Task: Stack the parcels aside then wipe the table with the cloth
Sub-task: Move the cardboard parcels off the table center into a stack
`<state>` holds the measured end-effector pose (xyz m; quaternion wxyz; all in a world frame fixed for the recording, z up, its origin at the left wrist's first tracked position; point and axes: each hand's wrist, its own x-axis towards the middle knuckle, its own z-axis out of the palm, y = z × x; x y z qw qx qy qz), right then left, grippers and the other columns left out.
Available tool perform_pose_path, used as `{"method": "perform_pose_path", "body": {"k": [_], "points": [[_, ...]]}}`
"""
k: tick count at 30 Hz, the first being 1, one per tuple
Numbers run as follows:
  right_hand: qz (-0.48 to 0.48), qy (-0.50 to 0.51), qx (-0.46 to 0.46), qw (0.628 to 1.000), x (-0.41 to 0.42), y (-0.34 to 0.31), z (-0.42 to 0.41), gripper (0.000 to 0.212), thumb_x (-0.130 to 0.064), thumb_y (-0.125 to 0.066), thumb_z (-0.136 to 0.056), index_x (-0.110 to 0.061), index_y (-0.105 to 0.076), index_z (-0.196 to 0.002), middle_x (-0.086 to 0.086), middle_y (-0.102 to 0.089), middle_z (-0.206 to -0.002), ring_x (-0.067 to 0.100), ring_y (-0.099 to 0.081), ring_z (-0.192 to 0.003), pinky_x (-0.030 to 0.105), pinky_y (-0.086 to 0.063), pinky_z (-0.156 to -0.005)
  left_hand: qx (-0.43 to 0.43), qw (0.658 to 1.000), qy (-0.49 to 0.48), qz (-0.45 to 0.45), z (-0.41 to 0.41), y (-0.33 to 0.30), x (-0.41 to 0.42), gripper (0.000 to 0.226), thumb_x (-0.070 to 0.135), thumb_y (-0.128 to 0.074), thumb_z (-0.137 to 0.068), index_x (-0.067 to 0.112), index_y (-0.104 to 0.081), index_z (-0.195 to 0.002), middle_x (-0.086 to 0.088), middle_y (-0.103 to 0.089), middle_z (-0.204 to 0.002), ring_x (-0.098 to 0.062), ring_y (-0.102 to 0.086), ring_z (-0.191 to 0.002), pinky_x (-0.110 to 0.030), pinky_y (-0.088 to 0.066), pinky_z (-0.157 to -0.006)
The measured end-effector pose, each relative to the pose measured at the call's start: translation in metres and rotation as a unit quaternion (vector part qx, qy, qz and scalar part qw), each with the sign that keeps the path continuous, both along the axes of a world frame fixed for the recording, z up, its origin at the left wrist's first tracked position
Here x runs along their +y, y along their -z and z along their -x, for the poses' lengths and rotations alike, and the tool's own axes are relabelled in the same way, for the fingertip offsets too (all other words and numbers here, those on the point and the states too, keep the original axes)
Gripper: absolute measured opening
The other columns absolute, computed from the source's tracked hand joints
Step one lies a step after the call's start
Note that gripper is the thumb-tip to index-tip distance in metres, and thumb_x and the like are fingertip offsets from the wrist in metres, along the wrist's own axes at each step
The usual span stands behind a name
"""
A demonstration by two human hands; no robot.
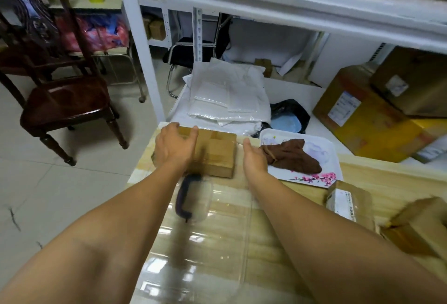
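The left hand (pixel 174 145) curls its fingers over the far left edge of a flat brown cardboard parcel (pixel 217 153) lying at the far left corner of the pale wooden table (pixel 302 197), while the right hand (pixel 254 158) hovers open beside the parcel's right edge, fingers straight. A crumpled brown cloth (pixel 291 156) rests on a white flower-printed tray (pixel 316 178) at the table's far edge, and two more cardboard parcels (pixel 349 203) sit along the right edge. Beyond stand white metal shelves (pixel 290 8) with boxes, and a dark glossy wooden chair (pixel 65 105) on pale floor tiles.
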<state>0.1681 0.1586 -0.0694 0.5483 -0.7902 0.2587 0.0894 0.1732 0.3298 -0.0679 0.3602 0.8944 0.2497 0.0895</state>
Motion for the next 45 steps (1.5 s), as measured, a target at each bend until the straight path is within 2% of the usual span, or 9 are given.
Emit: {"method": "perform_pose_path", "body": {"k": [6, 14, 18, 22, 26, 30, 36, 41, 45], "points": [[0.000, 0.023, -0.038, 0.999, -0.065, -0.017, 0.022, 0.049, -0.042, -0.037, -0.099, -0.002, -0.062, -0.112, 0.016, -0.062, -0.117, 0.027, -0.053, -0.095, 0.030, -0.036, -0.079, -0.049, 0.990, 0.128, -0.018, 0.011, -0.018, -0.091, 0.040, 0.047, -0.055, -0.089, 0.018, -0.062, -0.116, -0.007, -0.057, -0.124, -0.028, -0.052, -0.115, -0.036, -0.039, -0.097], [0.059, 0.074, -0.040, 0.995, -0.164, -0.044, 0.065, 0.045, -0.036, -0.035, -0.099, -0.004, -0.065, -0.108, 0.016, -0.065, -0.108, 0.034, -0.058, -0.102, 0.033, -0.043, -0.085, -0.033, 0.959, 0.282, -0.009, 0.033, -0.023, -0.221, 0.019, 0.039, -0.060, -0.086, 0.021, -0.064, -0.082, -0.002, -0.065, -0.092, -0.024, -0.061, -0.085, -0.033, -0.049, -0.075], [0.063, 0.113, -0.074, 0.989, -0.225, -0.057, 0.092, 0.043, -0.030, -0.039, -0.099, 0.003, -0.066, -0.097, 0.022, -0.064, -0.103, 0.031, -0.055, -0.089, 0.033, -0.039, -0.077, -0.028, 0.937, 0.349, 0.009, 0.049, -0.037, -0.289, 0.016, 0.035, -0.061, -0.084, 0.020, -0.063, -0.079, 0.002, -0.066, -0.084, -0.022, -0.062, -0.083, -0.032, -0.049, -0.073], [0.060, 0.150, -0.093, 0.982, -0.281, -0.075, 0.121, 0.034, -0.029, -0.044, -0.098, -0.007, -0.056, -0.074, 0.013, -0.056, -0.089, 0.026, -0.050, -0.084, 0.030, -0.035, -0.074, -0.014, 0.916, 0.396, 0.065, 0.070, -0.051, -0.351, 0.014, 0.033, -0.061, -0.087, 0.019, -0.060, -0.084, 0.001, -0.067, -0.090, -0.021, -0.061, -0.088, -0.034, -0.050, -0.079], [0.084, 0.181, -0.117, 0.973, -0.332, -0.104, 0.147, 0.027, -0.028, -0.047, -0.096, -0.008, -0.066, -0.100, 0.005, -0.061, -0.101, 0.026, -0.055, -0.100, 0.030, -0.039, -0.083, 0.005, 0.887, 0.453, 0.087, 0.090, -0.066, -0.411, 0.021, 0.032, -0.060, -0.091, 0.014, -0.064, -0.103, -0.004, -0.067, -0.105, -0.022, -0.060, -0.097, -0.033, -0.047, -0.083], [0.108, 0.222, -0.136, 0.959, -0.379, -0.119, 0.174, 0.016, -0.027, -0.053, -0.093, -0.017, -0.065, -0.088, 0.001, -0.064, -0.097, 0.024, -0.059, -0.099, 0.031, -0.044, -0.087, 0.049, 0.874, 0.476, 0.086, 0.107, -0.077, -0.460, 0.048, 0.038, -0.059, -0.091, 0.011, -0.054, -0.131, -0.009, -0.058, -0.130, -0.026, -0.055, -0.115, -0.036, -0.046, -0.096], [0.119, 0.310, -0.103, 0.938, -0.436, -0.122, 0.217, 0.012, -0.023, -0.058, -0.090, -0.015, -0.067, -0.092, 0.005, -0.067, -0.107, 0.028, -0.059, -0.102, 0.023, -0.034, -0.076, 0.113, 0.887, 0.428, 0.129, 0.118, -0.078, -0.504, 0.063, 0.042, -0.063, -0.087, 0.012, -0.045, -0.140, -0.009, -0.049, -0.141, -0.030, -0.051, -0.124, -0.041, -0.044, -0.103], [0.132, 0.358, -0.076, 0.921, -0.454, -0.111, 0.243, 0.006, -0.017, -0.055, -0.087, -0.018, -0.061, -0.088, 0.011, -0.064, -0.110, 0.030, -0.058, -0.095, 0.028, -0.042, -0.081, 0.113, 0.890, 0.439, 0.052, 0.124, -0.074, -0.527, 0.077, 0.051, -0.066, -0.078, 0.017, -0.041, -0.142, -0.008, -0.048, -0.140, -0.030, -0.049, -0.123, -0.043, -0.044, -0.103], [0.141, 0.467, -0.071, 0.870, -0.465, -0.103, 0.265, 0.025, -0.019, -0.056, -0.089, -0.011, -0.062, -0.111, 0.012, -0.052, -0.123, 0.034, -0.056, -0.108, 0.035, -0.046, -0.090, 0.093, 0.877, 0.469, -0.040, 0.117, -0.070, -0.535, 0.084, 0.063, -0.064, -0.073, 0.020, -0.040, -0.142, -0.010, -0.048, -0.139, -0.032, -0.046, -0.125, -0.045, -0.042, -0.104]]}}
